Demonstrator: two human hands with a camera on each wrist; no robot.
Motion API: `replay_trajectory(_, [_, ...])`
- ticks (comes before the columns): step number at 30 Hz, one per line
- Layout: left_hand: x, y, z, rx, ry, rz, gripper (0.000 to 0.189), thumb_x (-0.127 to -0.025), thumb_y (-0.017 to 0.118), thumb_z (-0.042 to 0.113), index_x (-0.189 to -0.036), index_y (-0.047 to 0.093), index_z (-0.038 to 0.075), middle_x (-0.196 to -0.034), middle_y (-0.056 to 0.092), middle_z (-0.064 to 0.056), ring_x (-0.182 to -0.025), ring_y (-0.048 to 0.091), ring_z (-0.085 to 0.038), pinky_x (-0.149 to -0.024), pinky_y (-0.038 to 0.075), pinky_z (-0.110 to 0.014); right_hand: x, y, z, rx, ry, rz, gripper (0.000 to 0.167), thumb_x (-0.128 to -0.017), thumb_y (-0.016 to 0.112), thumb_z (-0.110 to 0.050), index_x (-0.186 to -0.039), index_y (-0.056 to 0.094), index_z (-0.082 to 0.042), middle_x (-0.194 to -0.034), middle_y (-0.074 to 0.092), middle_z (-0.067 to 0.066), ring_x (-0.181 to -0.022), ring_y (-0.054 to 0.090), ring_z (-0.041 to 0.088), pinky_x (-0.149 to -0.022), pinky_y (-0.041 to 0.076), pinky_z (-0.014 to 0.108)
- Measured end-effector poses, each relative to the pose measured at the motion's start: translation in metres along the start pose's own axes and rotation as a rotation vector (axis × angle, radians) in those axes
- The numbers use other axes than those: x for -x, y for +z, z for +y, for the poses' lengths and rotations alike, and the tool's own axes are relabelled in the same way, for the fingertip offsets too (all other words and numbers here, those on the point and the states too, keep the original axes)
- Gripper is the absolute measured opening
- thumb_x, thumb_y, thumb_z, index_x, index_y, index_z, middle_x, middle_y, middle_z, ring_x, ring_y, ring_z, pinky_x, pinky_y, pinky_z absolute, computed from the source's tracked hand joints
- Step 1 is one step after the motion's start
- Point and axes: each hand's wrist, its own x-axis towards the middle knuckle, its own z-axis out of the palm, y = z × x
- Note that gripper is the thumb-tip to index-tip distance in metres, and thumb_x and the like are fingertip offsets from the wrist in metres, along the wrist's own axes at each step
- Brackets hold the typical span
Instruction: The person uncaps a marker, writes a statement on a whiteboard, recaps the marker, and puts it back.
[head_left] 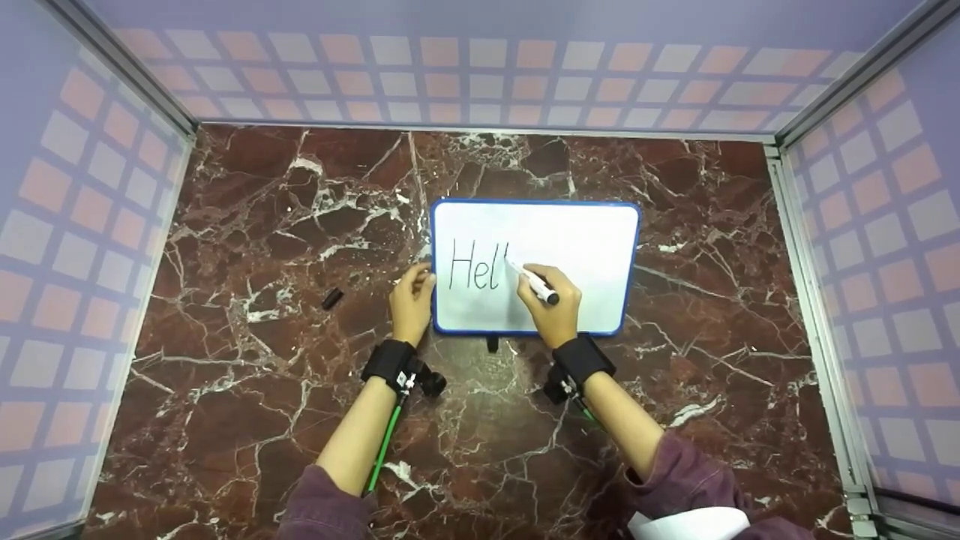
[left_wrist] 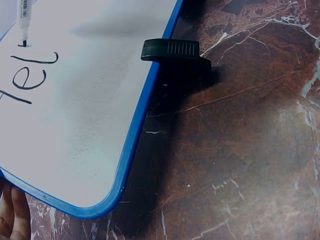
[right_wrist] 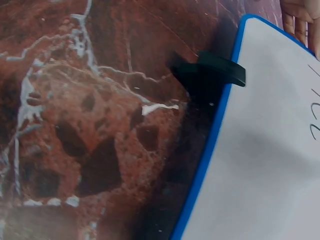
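A small whiteboard (head_left: pixel 585 240) with a blue frame lies on the marbled surface, with "Hel" in black and a further short stroke on it. My right hand (head_left: pixel 553 304) pinches a white marker (head_left: pixel 538 286) with a black end, its tip at that last stroke. The tip touching the board shows in the left wrist view, where the marker (left_wrist: pixel 23 20) enters at the top left. At the board's left edge, my left hand (head_left: pixel 412 300) grips the blue frame with bent fingers (left_wrist: pixel 19 215). The right hand is outside the right wrist view.
A black marker cap (head_left: pixel 332 298) lies on the marbled surface left of my left hand. The black clip (left_wrist: pixel 170 50) sits on the board's near edge and juts outward. Checkered panels (head_left: pixel 487 75) with metal rails surround the surface at the back and sides.
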Motion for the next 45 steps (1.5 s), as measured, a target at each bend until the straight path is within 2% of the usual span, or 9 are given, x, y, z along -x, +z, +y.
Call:
replay_trajectory(10, [-0.002, 0.000, 0.001, -0.007, -0.007, -0.014, 0.025, -0.090, 0.055, 0.010, -0.112, 0.061, -0.001, -0.099, 0.066, -0.021, -0.089, 0.062, -0.030, -0.081, 0.052, -0.039, 0.014, -0.002, 0.002, -0.001, 0.011, -0.031, 0.014, -0.075, 0.066, -0.001, -0.088, 0.070, -0.001, -0.080, 0.070, 0.014, -0.068, 0.065, 0.022, -0.061, 0.053, 0.033])
replay_trajectory(15, [-0.002, 0.000, 0.001, -0.009, -0.008, -0.011, 0.026, -0.089, 0.056, 0.010, -0.112, 0.061, -0.001, -0.100, 0.066, -0.021, -0.089, 0.062, -0.030, -0.082, 0.052, -0.039, 0.019, -0.002, 0.000, 0.008, 0.028, -0.041, 0.012, -0.072, 0.067, 0.003, -0.084, 0.069, 0.002, -0.076, 0.069, 0.016, -0.064, 0.063, 0.023, -0.059, 0.051, 0.033])
replay_trajectory(21, [-0.003, -0.001, 0.002, -0.013, -0.017, -0.011, 0.025, -0.089, 0.056, 0.010, -0.112, 0.061, 0.000, -0.099, 0.067, -0.021, -0.088, 0.062, -0.030, -0.082, 0.052, -0.039, 0.017, -0.009, -0.017, 0.005, 0.009, -0.045, 0.011, -0.068, 0.065, 0.010, -0.079, 0.067, 0.007, -0.071, 0.067, 0.019, -0.060, 0.061, 0.026, -0.056, 0.050, 0.033])
replay_trajectory(26, [-0.002, -0.001, 0.002, -0.013, -0.007, -0.006, 0.025, -0.089, 0.056, 0.010, -0.111, 0.061, -0.001, -0.099, 0.066, -0.022, -0.089, 0.062, -0.031, -0.082, 0.053, -0.040, 0.016, -0.014, -0.028, 0.006, 0.006, -0.047, 0.009, -0.068, 0.064, 0.009, -0.076, 0.067, 0.006, -0.069, 0.067, 0.018, -0.057, 0.059, 0.024, -0.055, 0.048, 0.028])
replay_trajectory(40, [-0.001, -0.002, 0.001, -0.026, 0.010, -0.007, 0.026, -0.090, 0.056, 0.011, -0.111, 0.062, -0.001, -0.099, 0.067, -0.021, -0.088, 0.063, -0.031, -0.081, 0.053, -0.040, 0.017, -0.017, -0.025, -0.008, 0.007, -0.043, 0.010, -0.070, 0.063, 0.008, -0.078, 0.067, 0.007, -0.069, 0.066, 0.018, -0.055, 0.056, 0.024, -0.054, 0.046, 0.025])
replay_trajectory(45, [-0.001, -0.002, 0.000, -0.021, 0.012, -0.007, 0.025, -0.089, 0.056, 0.010, -0.111, 0.062, -0.002, -0.098, 0.067, -0.022, -0.088, 0.063, -0.031, -0.081, 0.053, -0.040, 0.016, -0.019, -0.026, 0.002, 0.020, -0.014, 0.008, -0.068, 0.063, 0.009, -0.075, 0.067, 0.006, -0.067, 0.066, 0.017, -0.056, 0.058, 0.023, -0.054, 0.047, 0.024])
